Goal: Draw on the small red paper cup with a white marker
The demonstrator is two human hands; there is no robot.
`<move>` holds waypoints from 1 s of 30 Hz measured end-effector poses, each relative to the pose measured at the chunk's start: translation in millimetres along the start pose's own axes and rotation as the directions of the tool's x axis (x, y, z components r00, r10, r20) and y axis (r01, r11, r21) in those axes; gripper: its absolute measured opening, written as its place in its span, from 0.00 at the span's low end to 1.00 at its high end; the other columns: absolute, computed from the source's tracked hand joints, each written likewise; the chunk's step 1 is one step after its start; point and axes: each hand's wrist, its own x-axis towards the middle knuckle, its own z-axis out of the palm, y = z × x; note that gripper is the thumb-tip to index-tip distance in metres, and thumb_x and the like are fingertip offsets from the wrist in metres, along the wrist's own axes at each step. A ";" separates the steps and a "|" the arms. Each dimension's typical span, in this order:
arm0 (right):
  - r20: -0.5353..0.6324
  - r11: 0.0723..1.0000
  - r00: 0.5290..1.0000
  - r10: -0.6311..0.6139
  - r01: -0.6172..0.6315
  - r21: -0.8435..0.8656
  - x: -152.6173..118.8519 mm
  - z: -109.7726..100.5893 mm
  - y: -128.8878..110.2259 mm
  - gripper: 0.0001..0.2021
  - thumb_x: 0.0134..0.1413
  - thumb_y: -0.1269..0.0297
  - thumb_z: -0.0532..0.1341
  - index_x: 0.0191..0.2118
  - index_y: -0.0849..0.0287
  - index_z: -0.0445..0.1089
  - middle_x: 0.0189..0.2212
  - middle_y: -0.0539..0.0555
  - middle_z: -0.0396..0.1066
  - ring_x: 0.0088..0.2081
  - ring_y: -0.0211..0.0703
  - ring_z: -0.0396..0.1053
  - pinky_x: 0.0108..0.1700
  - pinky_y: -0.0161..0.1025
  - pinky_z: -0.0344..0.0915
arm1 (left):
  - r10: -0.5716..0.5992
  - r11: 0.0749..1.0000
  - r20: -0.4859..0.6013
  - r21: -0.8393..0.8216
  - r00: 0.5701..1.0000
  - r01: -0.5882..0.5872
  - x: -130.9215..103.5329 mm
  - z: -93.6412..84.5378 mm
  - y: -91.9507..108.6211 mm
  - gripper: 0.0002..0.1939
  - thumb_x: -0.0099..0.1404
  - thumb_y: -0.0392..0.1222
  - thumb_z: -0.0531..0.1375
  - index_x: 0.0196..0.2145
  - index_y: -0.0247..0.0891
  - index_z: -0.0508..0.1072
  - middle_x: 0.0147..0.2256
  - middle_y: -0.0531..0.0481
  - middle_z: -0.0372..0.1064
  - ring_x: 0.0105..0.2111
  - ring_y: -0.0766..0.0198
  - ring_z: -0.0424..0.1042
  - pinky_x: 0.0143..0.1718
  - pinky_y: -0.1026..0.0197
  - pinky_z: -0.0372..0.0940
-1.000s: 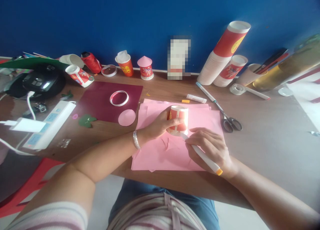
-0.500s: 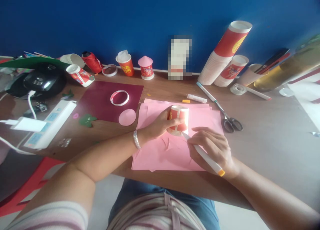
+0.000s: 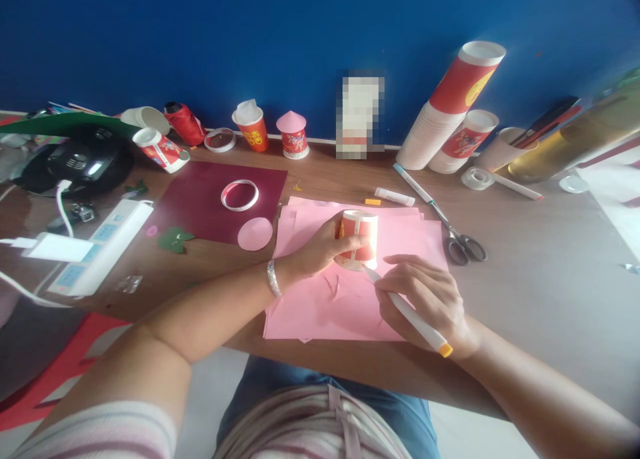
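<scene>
My left hand (image 3: pixel 325 246) is wrapped round a red and white paper cup (image 3: pixel 366 227), its thumb lying across the front. In my right hand (image 3: pixel 425 299) is a white marker (image 3: pixel 413 319) with an orange end, held like a pen. The marker's tip is at the cup's lower white edge. Beneath both hands lies a stack of pink paper (image 3: pixel 310 312). A small orange marker cap (image 3: pixel 373 202) and a white glue stick (image 3: pixel 395 196) rest near the far edge of the stack.
Scissors (image 3: pixel 465 249) and a tall stack of paper cups (image 3: pixel 435 132) are on the right. Dark red paper (image 3: pixel 190 199), a tape roll (image 3: pixel 225 206) and a pink paper disc (image 3: pixel 255 234) lie to the left. Farther left is a power strip (image 3: pixel 105 252). A cup with a pink cone roof (image 3: pixel 291 124) stands behind.
Almost nothing differs. Both hands keep their hold on the cup and the marker, and the marker has barely shifted at the cup's lower edge.
</scene>
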 end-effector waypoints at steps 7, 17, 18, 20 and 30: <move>0.008 1.000 1.000 0.010 -0.009 -0.018 0.6 1.1 0.6 0.12 0.53 0.83 0.64 0.37 0.59 0.67 0.25 0.47 0.68 0.29 0.37 0.71 0.44 0.44 0.80 | -0.008 1.000 0.024 0.010 1.000 0.008 0.2 -1.3 -1.3 0.22 0.63 0.51 0.68 0.47 0.36 0.67 0.37 0.49 0.69 0.34 0.66 0.69 0.34 0.64 0.65; 0.007 1.000 1.000 0.009 -0.009 0.007 -0.7 3.0 -0.2 0.13 0.53 0.84 0.63 0.38 0.59 0.67 0.25 0.46 0.69 0.28 0.35 0.68 0.46 0.43 0.79 | 0.000 0.999 0.047 0.038 0.999 -0.002 -0.5 1.2 2.0 0.23 0.64 0.53 0.67 0.48 0.37 0.67 0.34 0.49 0.71 0.32 0.66 0.69 0.32 0.64 0.63; 0.009 1.000 1.000 0.007 -0.007 0.010 -1.1 3.3 -0.2 0.13 0.53 0.84 0.63 0.38 0.59 0.67 0.25 0.46 0.69 0.28 0.36 0.68 0.46 0.43 0.79 | -0.002 0.999 0.049 0.034 0.999 0.000 -0.6 1.6 2.4 0.23 0.64 0.53 0.67 0.48 0.36 0.66 0.34 0.49 0.71 0.32 0.65 0.69 0.32 0.64 0.63; 0.013 1.000 1.000 0.002 -0.002 0.013 -2.1 3.9 0.1 0.12 0.53 0.84 0.63 0.38 0.59 0.68 0.26 0.46 0.69 0.28 0.36 0.68 0.46 0.43 0.79 | -0.011 1.000 0.039 0.022 0.999 0.010 -0.9 2.6 2.9 0.24 0.63 0.52 0.68 0.48 0.36 0.66 0.34 0.49 0.70 0.33 0.65 0.69 0.33 0.63 0.64; 0.026 1.000 1.000 0.013 -0.014 0.016 -1.4 4.8 0.5 0.11 0.56 0.81 0.61 0.39 0.57 0.68 0.27 0.46 0.71 0.28 0.36 0.70 0.44 0.44 0.80 | -0.029 0.999 -0.021 0.041 0.999 0.030 -0.8 4.9 5.5 0.24 0.62 0.51 0.69 0.48 0.35 0.67 0.39 0.48 0.69 0.37 0.65 0.70 0.37 0.62 0.66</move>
